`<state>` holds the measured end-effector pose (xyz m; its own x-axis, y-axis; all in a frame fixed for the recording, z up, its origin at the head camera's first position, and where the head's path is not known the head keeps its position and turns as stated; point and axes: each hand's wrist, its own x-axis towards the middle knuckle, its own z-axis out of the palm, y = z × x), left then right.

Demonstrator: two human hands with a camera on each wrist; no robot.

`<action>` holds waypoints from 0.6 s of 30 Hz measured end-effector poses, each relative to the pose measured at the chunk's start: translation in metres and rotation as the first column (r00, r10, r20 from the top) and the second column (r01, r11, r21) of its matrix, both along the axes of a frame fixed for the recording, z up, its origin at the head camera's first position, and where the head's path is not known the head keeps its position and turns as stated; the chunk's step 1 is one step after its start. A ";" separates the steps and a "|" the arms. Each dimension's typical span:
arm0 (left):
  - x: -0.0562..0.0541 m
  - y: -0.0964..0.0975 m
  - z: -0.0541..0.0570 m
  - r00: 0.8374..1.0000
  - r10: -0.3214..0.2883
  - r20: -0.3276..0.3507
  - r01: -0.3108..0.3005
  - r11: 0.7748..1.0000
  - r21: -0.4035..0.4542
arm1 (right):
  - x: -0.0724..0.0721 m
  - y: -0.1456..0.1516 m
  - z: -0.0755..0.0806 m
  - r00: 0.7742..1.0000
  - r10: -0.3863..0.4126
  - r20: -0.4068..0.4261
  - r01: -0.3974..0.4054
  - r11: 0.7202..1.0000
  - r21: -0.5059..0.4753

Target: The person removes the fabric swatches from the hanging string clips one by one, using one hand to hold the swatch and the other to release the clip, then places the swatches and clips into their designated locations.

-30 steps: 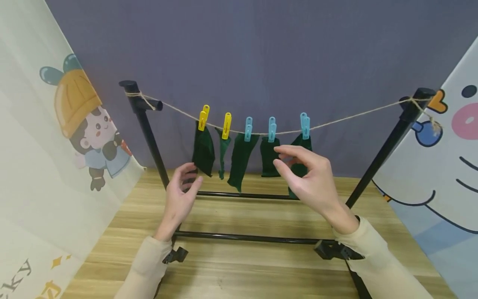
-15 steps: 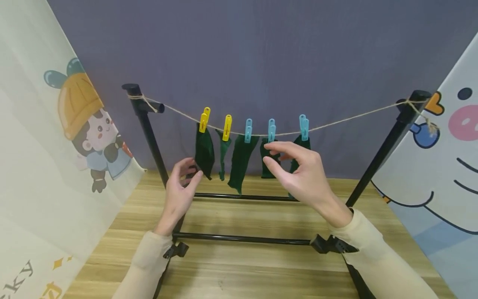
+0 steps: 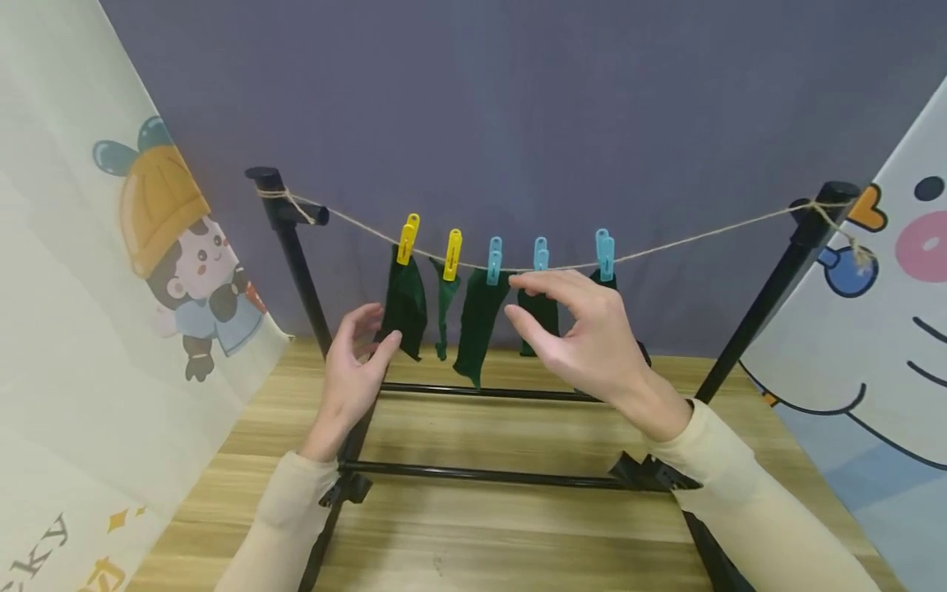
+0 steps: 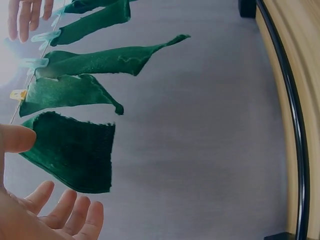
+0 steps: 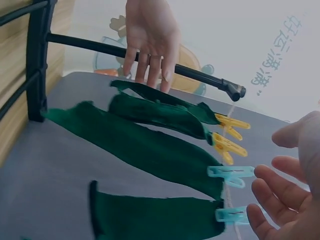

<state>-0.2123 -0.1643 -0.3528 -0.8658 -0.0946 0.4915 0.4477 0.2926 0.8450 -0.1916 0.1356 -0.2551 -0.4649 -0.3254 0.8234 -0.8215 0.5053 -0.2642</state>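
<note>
Several dark green cloth pieces hang from a string (image 3: 710,238) by plastic clothespins. Two yellow clothespins (image 3: 452,255) are at the left and three light blue clothespins (image 3: 494,261) at the right. My left hand (image 3: 353,374) is beside the leftmost cloth (image 3: 407,308), fingers relaxed around its lower left edge in the head view; the left wrist view shows that cloth (image 4: 75,152) between thumb and fingers without a grip. My right hand (image 3: 592,345), thumb and fingers spread apart, holds nothing. It is in front of the fourth cloth (image 3: 540,316) and mostly covers the fifth.
A black tube frame carries the string between its left post (image 3: 296,263) and right post (image 3: 780,284). Low black crossbars (image 3: 481,473) run above the wood-grain table (image 3: 473,543). Behind is a grey-blue backdrop (image 3: 473,115), with cartoon-printed panels on both sides.
My right hand has moved left, from the fourth and fifth cloths toward the third. My left hand has risen slightly by the leftmost cloth. The camera view has shifted a little.
</note>
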 end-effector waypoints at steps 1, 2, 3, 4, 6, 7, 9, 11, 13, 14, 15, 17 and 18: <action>0.000 0.000 0.001 1.000 0.000 -0.001 0.000 1.000 -0.004 | 0.000 0.000 0.002 1.000 0.001 -0.007 -0.001 1.000 -0.003; 0.000 0.000 0.002 1.000 0.002 -0.002 -0.002 1.000 -0.008 | -0.001 -0.001 0.005 1.000 0.003 -0.014 -0.003 1.000 -0.003; 0.001 0.000 0.004 1.000 0.001 -0.004 -0.001 1.000 -0.009 | -0.001 -0.001 0.008 1.000 0.007 -0.021 -0.007 1.000 -0.001; 0.001 0.001 0.004 1.000 0.000 -0.004 0.000 1.000 -0.008 | -0.002 -0.002 0.011 1.000 0.011 -0.026 -0.011 1.000 0.001; 0.001 0.002 0.006 1.000 -0.005 -0.003 0.005 1.000 -0.001 | -0.002 -0.003 0.017 0.999 0.016 -0.034 -0.016 1.000 0.014; 0.001 0.003 0.007 1.000 -0.007 -0.002 0.007 1.000 0.004 | -0.002 -0.004 0.019 0.999 0.020 -0.037 -0.019 1.000 0.023; 0.001 0.004 0.009 1.000 -0.016 -0.001 0.016 1.000 0.010 | -0.002 -0.006 0.024 0.999 0.021 -0.041 -0.019 0.999 0.044; 0.000 0.006 0.010 1.000 -0.023 -0.004 0.023 1.000 0.009 | -0.002 -0.009 0.028 0.999 0.014 -0.036 -0.011 0.998 0.066; -0.001 0.007 0.012 1.000 -0.030 -0.008 0.030 1.000 0.006 | -0.003 -0.011 0.032 1.000 0.009 -0.020 -0.007 0.996 0.090; -0.001 0.008 0.012 0.999 -0.032 -0.010 0.032 0.999 0.004 | -0.003 -0.012 0.033 1.000 0.006 -0.009 -0.005 0.995 0.102; -0.001 0.008 0.013 0.999 -0.033 -0.011 0.033 0.999 0.003 | -0.003 -0.013 0.035 1.000 0.003 0.002 -0.003 0.993 0.117; -0.001 0.009 0.014 0.999 -0.032 -0.012 0.032 0.999 -0.001 | -0.004 -0.014 0.037 1.000 0.005 0.025 -0.008 0.990 0.140; -0.001 0.010 0.015 0.999 -0.029 -0.014 0.029 1.000 -0.003 | -0.005 -0.015 0.038 0.999 0.006 0.033 -0.011 0.989 0.151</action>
<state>-0.2137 -0.1543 -0.3378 -0.8611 -0.0684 0.5037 0.4678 0.2814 0.8379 -0.1963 0.1209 -0.2173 -0.4871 -0.4490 0.7491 -0.8184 0.5341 -0.2120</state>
